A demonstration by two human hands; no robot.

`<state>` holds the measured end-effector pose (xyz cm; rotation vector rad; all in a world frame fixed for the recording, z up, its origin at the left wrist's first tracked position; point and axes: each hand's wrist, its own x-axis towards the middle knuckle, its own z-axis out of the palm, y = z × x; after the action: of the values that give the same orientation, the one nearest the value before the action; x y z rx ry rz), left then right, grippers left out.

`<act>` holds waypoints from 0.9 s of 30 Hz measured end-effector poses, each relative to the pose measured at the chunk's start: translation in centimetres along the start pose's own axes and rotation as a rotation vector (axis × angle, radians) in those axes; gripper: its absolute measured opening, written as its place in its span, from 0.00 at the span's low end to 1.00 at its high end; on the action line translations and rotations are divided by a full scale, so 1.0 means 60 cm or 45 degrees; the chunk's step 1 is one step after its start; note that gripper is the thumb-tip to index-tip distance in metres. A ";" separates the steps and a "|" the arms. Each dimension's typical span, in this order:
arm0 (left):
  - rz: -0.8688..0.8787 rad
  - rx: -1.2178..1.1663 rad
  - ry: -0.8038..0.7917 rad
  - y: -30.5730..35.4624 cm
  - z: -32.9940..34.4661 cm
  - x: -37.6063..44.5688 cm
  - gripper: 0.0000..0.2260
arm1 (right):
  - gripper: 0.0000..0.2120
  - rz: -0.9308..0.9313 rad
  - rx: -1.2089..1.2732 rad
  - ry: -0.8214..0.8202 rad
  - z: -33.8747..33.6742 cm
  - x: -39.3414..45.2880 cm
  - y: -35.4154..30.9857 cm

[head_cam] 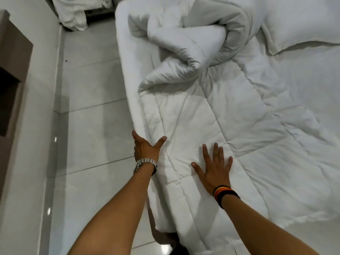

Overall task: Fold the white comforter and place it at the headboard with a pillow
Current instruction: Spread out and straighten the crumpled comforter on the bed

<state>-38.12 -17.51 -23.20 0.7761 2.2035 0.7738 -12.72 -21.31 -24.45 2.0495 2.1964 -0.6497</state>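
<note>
The room is lit softly and evenly, a bit dim and grey. The white comforter [239,116] looks pale grey in its folds, with soft shadows at 12 o'clock where it bunches up. The shiny floor tiles [88,126] show small bright spots of glare at 9 o'clock and 8 o'clock, and one more at 6 o'clock. A dark shadow sits under the bed edge near 6 o'clock. The picture is a little soft and grainy all over. Straight lines bend near the edges, like the tile lines at 9 o'clock. The arms look stretched and long at the bottom.
</note>
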 end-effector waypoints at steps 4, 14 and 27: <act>0.199 0.154 0.074 0.063 -0.040 0.062 0.62 | 0.39 0.019 0.136 0.104 -0.031 0.032 -0.075; 0.769 0.537 -0.065 0.218 0.024 0.374 0.75 | 0.38 0.314 0.150 0.230 -0.023 0.281 -0.192; 0.535 0.467 -0.859 0.294 -0.061 0.631 0.71 | 0.38 0.636 0.704 0.736 -0.151 0.423 -0.312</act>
<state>-58.20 19.27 -23.33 1.4664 1.5909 0.2197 -31.51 5.20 -19.81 3.2630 1.6803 -0.7234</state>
